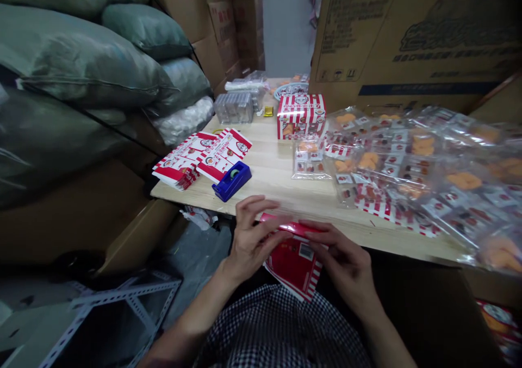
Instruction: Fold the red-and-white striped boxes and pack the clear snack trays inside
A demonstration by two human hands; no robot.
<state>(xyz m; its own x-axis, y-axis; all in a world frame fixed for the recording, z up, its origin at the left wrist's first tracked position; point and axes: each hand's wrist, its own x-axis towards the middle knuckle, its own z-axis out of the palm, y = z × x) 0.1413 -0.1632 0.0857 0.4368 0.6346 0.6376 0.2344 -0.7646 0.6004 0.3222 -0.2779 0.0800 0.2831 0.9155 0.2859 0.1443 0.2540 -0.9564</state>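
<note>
Between my two hands, just off the table's front edge, is a flat red-and-white printed carton with a barcode label and striped edges. My left hand grips its upper left part, thumb in front and fingers bent over the top. At the upper right side, my right hand pinches the same carton along its glossy folded top. A blue tape dispenser sits on the table beyond my left hand. Next to it lie stacks of flat striped cartons. Further back stands an assembled red-and-white box.
Clear plastic packets with orange pieces and small cards are heaped across the right of the table. Clear plastic cases stand at the back. A large cardboard box rises behind the packets. Full sacks are piled at left.
</note>
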